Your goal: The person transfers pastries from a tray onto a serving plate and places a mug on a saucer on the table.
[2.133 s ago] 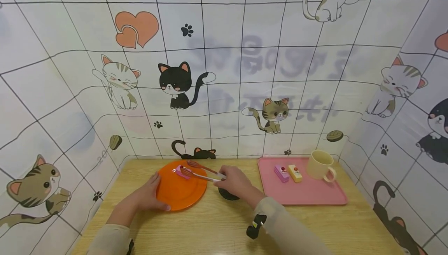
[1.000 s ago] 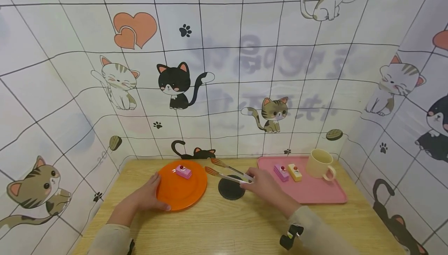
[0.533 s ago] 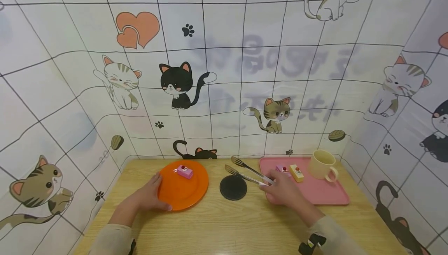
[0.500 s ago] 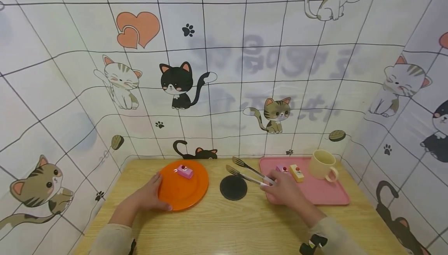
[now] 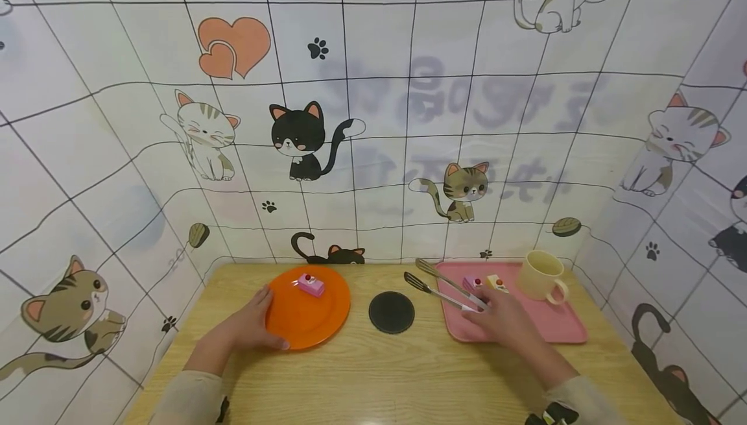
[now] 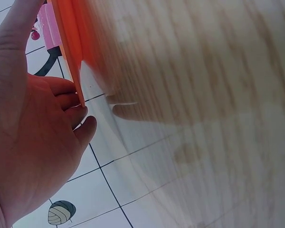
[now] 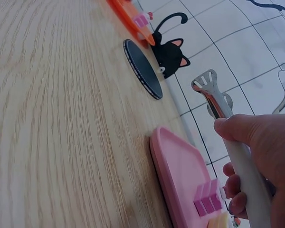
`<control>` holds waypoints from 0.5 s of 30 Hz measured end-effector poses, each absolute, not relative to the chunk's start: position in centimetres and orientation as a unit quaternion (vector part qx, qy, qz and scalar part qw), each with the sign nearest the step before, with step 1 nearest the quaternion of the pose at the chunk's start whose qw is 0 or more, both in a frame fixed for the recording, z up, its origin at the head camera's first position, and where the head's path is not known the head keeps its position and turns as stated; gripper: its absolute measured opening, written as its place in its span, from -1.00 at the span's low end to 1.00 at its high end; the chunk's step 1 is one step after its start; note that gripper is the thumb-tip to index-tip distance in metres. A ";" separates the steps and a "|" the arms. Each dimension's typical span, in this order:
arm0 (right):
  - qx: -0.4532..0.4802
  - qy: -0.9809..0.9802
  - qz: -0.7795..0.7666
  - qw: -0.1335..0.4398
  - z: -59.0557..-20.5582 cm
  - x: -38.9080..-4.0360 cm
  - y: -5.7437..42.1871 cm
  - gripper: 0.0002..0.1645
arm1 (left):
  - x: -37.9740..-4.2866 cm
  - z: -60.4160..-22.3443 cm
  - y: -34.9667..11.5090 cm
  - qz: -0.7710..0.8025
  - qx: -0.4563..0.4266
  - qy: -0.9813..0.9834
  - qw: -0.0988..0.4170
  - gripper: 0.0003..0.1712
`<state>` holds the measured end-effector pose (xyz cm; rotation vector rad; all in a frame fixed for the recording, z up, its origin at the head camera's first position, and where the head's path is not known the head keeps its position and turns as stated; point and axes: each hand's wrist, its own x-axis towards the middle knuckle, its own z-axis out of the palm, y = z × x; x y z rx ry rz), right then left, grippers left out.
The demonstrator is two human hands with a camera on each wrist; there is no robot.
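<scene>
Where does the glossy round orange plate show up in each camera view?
Head: the glossy round orange plate is left of centre, with the left hand at its rim.
Left wrist: top left, edge-on, cut off by the top border.
Right wrist: at the top, partly cut off, above the flat round black disc.
Shared landmark: the small pink cake block with a red ball, on the plate in all three.

Left hand (image 5: 248, 327): is holding its thumb well apart from its bent fingers
Left forearm (image 5: 207, 353): is slanting forward and inward
Right hand (image 5: 504, 315): is gripping, thumb lying opposite curled fingers
Right forearm (image 5: 550, 361): is angling forward and leftward
</scene>
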<state>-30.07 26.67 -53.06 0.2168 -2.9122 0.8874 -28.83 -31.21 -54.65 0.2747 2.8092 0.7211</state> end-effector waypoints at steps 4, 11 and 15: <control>0.052 -0.956 0.287 0.040 -52.9 -29.8 28.1 -0.32 | -28.9 -54.7 -31.2 0.246 0.092 0.958 0.116 0.69; 0.025 -0.956 0.291 0.035 -53.0 -29.0 30.3 -0.35 | -28.9 -54.6 -31.2 0.246 0.091 0.958 0.119 0.69; 0.022 -0.957 0.285 0.051 -53.3 -28.6 31.3 -0.38 | -29.0 -54.5 -31.2 0.244 0.091 0.958 0.119 0.69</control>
